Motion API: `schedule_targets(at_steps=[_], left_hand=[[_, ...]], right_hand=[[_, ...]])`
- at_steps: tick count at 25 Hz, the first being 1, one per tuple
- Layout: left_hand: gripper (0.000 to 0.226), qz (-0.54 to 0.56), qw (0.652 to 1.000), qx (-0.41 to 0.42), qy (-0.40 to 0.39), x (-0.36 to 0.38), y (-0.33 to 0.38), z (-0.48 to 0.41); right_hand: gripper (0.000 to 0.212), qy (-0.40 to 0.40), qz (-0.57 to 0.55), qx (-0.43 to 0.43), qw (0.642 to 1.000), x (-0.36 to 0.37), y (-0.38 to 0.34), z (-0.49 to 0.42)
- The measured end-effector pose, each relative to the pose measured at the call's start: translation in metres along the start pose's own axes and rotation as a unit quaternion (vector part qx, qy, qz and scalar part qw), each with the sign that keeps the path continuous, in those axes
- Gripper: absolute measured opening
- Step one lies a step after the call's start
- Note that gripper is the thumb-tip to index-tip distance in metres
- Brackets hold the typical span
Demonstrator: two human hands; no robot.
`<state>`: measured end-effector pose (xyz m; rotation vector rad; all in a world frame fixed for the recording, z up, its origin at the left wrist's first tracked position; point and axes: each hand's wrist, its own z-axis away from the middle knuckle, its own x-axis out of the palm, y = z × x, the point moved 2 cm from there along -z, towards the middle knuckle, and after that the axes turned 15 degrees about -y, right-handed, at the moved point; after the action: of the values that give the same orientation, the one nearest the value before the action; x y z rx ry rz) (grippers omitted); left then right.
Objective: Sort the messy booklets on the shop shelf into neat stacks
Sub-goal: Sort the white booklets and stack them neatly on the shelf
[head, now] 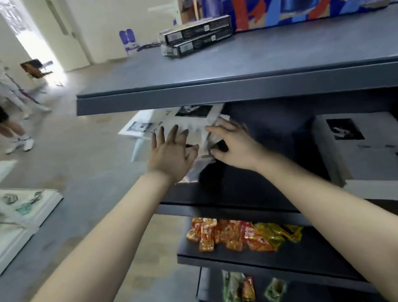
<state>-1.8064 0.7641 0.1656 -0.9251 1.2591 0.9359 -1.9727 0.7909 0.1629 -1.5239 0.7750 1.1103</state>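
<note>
At the left end of the middle shelf (236, 186) lay loose booklets (183, 119), touching both hands. The left hand (170, 155) pressed them, fingers spread straight; the right hand (232, 143) gripped their right edge. A neat stack (377, 151) sat well apart, right.

Bare forearms and wrists, bare left hand (171, 155), bare right hand (236, 145)

One wide-angle view, worn on the person's head, looks forward and down along both bare forearms. It stands close to a dark shelf unit (248, 184), roughly level with the top shelf (256, 58), so that shelf's upper face shows and the booklets (188, 117) appear under its front edge. The left hand (171, 154) and right hand (234, 144) sit near mid-frame. The floor (78, 155) falls away left; the far edges bend and look soft, perhaps from motion.
</note>
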Motion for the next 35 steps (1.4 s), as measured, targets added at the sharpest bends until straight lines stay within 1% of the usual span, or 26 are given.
schedule_targets(at_steps=[2, 4, 8, 9, 10, 12, 13, 15, 17, 18, 20, 22, 25, 27, 29, 30, 32, 33, 35], left_hand=[[0.058, 0.032, 0.999, -0.001, -0.034, 0.012, -0.039, 0.001], [0.055, 0.050, 0.998, 0.012, -0.046, 0.028, -0.067, 0.005], [0.050, 0.067, 0.996, 0.051, -0.005, 0.040, -0.089, -0.002], [0.054, 0.070, 0.996, 0.059, 0.004, 0.041, -0.094, -0.009], [0.062, 0.070, 0.995, 0.068, 0.012, 0.039, -0.096, -0.014], [0.077, 0.066, 0.993, 0.092, 0.023, 0.038, -0.099, -0.023], [0.078, 0.058, 0.993, 0.097, 0.030, 0.038, -0.100, -0.026], [0.071, 0.030, 0.995, 0.082, 0.046, 0.035, -0.099, -0.029], [0.052, 0.073, 0.994, 0.034, 0.067, 0.027, -0.103, -0.033], [0.048, 0.103, 0.992, 0.014, 0.077, 0.022, -0.107, -0.036], [0.051, 0.106, 0.991, -0.010, 0.086, 0.014, -0.117, -0.045], [0.050, 0.096, 0.991, -0.023, 0.088, 0.009, -0.129, -0.055], [0.046, 0.126, 0.990, -0.047, 0.043, 0.014, -0.148, -0.071], [0.051, 0.141, 0.989, -0.033, 0.035, 0.024, -0.159, -0.074], [0.053, 0.114, 0.991, -0.013, 0.073, 0.034, -0.166, -0.070], [0.046, 0.095, 0.990, -0.012, 0.102, 0.035, -0.167, -0.067], [0.023, 0.063, 0.985, -0.004, 0.158, 0.027, -0.170, -0.061], [0.018, 0.047, 0.982, 0.018, 0.181, 0.022, -0.171, -0.058], [0.022, 0.019, 0.978, 0.093, 0.186, 0.012, -0.173, -0.047]], right_hand=[[0.059, -0.016, -0.002, 0.004, 1.000, 0.018, -0.023, -0.018], [0.057, -0.015, 0.004, 0.005, 1.000, 0.033, -0.039, -0.029], [0.056, 0.026, 0.002, 0.009, 1.000, 0.036, -0.049, -0.042], [0.055, 0.026, 0.004, 0.016, 1.000, 0.034, -0.050, -0.047], [0.053, 0.016, 0.009, 0.022, 1.000, 0.031, -0.051, -0.050], [0.052, -0.022, 0.028, 0.037, 0.999, 0.030, -0.052, -0.051], [0.053, -0.027, 0.042, 0.038, 0.998, 0.030, -0.051, -0.051], [0.050, 0.005, 0.073, 0.033, 0.997, 0.030, -0.048, -0.053], [0.048, 0.019, 0.106, 0.044, 0.993, 0.026, -0.042, -0.057], [0.048, 0.011, 0.117, 0.061, 0.991, 0.025, -0.040, -0.059], [0.049, -0.014, 0.130, 0.085, 0.988, 0.024, -0.034, -0.062], [0.047, -0.024, 0.130, 0.077, 0.988, 0.023, -0.029, -0.067], [0.042, -0.028, 0.073, 0.050, 0.996, 0.018, -0.018, -0.074], [0.040, -0.033, 0.026, 0.039, 0.998, 0.017, -0.007, -0.077], [0.040, -0.032, 0.028, 0.044, 0.998, 0.017, 0.001, -0.079], [0.042, -0.028, 0.052, 0.057, 0.997, 0.016, 0.002, -0.079], [0.051, -0.025, 0.103, 0.093, 0.990, 0.016, -0.003, -0.078], [0.055, -0.023, 0.106, 0.101, 0.989, 0.017, -0.010, -0.077], [0.059, -0.006, 0.082, 0.075, 0.994, 0.024, -0.040, -0.073]])
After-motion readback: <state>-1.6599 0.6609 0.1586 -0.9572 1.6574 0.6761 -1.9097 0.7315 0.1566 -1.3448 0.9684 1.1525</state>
